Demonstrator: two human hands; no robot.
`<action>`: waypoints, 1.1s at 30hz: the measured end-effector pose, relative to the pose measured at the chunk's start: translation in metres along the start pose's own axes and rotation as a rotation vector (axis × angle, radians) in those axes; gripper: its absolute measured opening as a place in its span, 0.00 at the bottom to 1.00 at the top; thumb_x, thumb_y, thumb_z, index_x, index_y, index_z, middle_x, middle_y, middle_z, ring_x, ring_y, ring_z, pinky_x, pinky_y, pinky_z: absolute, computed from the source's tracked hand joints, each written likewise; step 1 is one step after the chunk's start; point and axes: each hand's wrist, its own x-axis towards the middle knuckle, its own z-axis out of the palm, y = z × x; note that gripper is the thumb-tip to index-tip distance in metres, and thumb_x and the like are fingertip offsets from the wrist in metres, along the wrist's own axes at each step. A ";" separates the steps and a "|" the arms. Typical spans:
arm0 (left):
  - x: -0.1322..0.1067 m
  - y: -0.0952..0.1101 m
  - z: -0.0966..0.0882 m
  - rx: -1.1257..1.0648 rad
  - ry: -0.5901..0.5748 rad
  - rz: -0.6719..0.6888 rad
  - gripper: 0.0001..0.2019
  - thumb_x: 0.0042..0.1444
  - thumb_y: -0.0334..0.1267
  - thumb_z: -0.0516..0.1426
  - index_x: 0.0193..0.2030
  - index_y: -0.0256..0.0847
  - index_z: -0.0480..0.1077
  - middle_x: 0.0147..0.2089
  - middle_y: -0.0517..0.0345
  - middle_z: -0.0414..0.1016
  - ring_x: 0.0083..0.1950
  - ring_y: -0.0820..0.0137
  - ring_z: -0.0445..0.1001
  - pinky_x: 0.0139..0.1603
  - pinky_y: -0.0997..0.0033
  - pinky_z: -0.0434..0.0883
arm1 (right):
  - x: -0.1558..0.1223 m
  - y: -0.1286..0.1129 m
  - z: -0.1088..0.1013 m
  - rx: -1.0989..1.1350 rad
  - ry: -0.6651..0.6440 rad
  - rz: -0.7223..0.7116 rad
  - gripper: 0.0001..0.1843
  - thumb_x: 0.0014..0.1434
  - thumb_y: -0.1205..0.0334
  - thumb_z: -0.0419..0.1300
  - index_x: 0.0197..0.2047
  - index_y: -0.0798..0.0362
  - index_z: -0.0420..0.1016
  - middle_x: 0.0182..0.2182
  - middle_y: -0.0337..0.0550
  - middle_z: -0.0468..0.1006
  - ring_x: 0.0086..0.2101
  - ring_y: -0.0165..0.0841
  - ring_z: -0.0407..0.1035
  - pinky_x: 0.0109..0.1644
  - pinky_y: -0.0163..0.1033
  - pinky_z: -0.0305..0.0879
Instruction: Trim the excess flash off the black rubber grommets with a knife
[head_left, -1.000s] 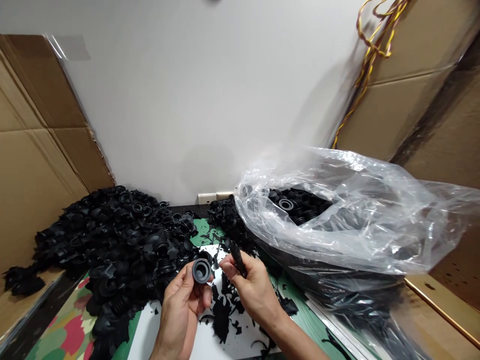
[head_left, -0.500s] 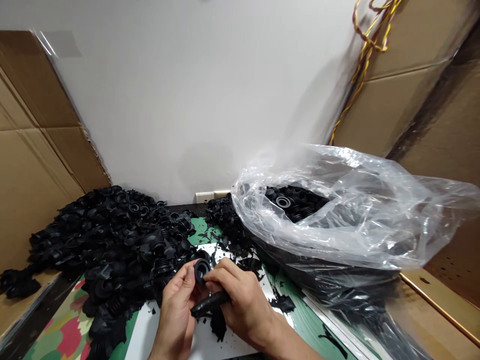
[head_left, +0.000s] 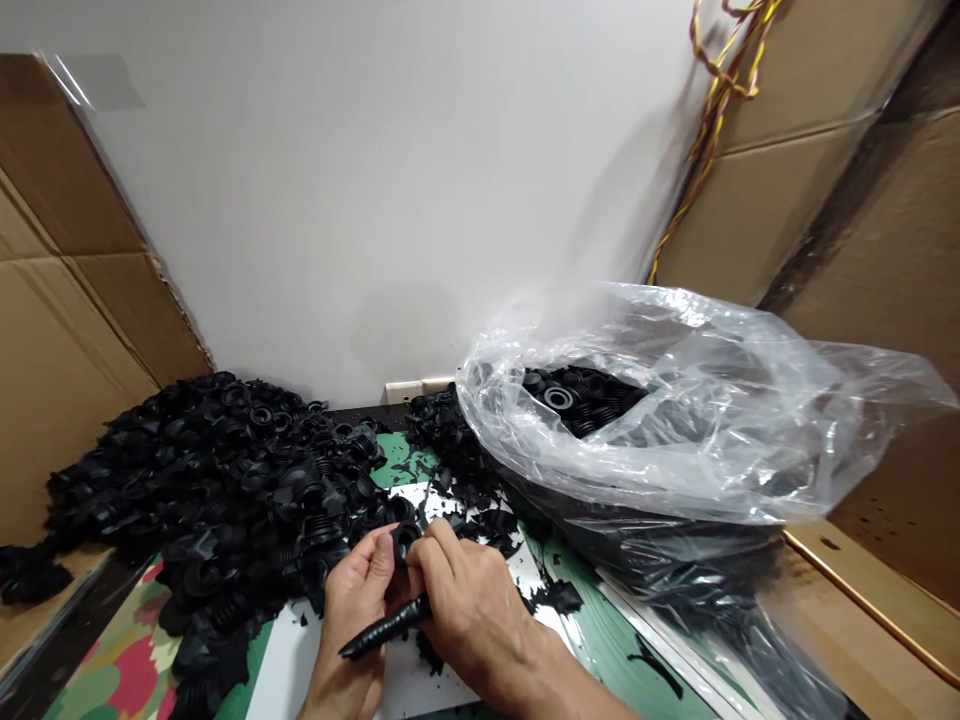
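Note:
My left hand pinches a small black rubber ring-shaped part between thumb and fingers, low in the middle of the view. My right hand is closed round a thin black tool whose handle sticks out down and to the left, and its fingertips press against the rubber part. Both hands hover over a white sheet strewn with black rubber scraps.
A big heap of black rubber bellows parts fills the left side. A clear plastic bag with more such parts lies at right. Cardboard panels stand on both sides, a white wall behind, yellow-red wires at top right.
My right hand has swung from beside the rubber part onto it, turning the black tool so its handle points down-left. Both hands have sunk slightly lower in view.

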 end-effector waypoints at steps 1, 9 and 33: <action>0.000 0.000 -0.001 0.010 -0.018 0.009 0.22 0.32 0.51 0.69 0.29 0.35 0.74 0.19 0.63 0.69 0.21 0.76 0.64 0.20 0.79 0.62 | 0.000 0.001 0.001 0.012 0.019 0.039 0.11 0.58 0.76 0.46 0.29 0.53 0.63 0.23 0.41 0.66 0.19 0.31 0.59 0.19 0.35 0.50; -0.003 -0.003 -0.002 0.040 -0.044 0.056 0.21 0.42 0.55 0.64 0.26 0.36 0.70 0.22 0.60 0.71 0.18 0.81 0.61 0.17 0.82 0.58 | 0.007 0.019 -0.007 0.711 -0.044 0.706 0.07 0.54 0.67 0.51 0.25 0.53 0.62 0.20 0.34 0.62 0.22 0.27 0.57 0.24 0.31 0.55; -0.004 -0.007 0.000 0.217 -0.018 0.186 0.24 0.41 0.56 0.64 0.35 0.35 0.74 0.18 0.62 0.69 0.19 0.75 0.63 0.18 0.77 0.59 | -0.001 0.000 -0.004 0.218 -0.183 0.433 0.08 0.46 0.75 0.56 0.29 0.52 0.66 0.26 0.38 0.71 0.19 0.29 0.61 0.22 0.34 0.47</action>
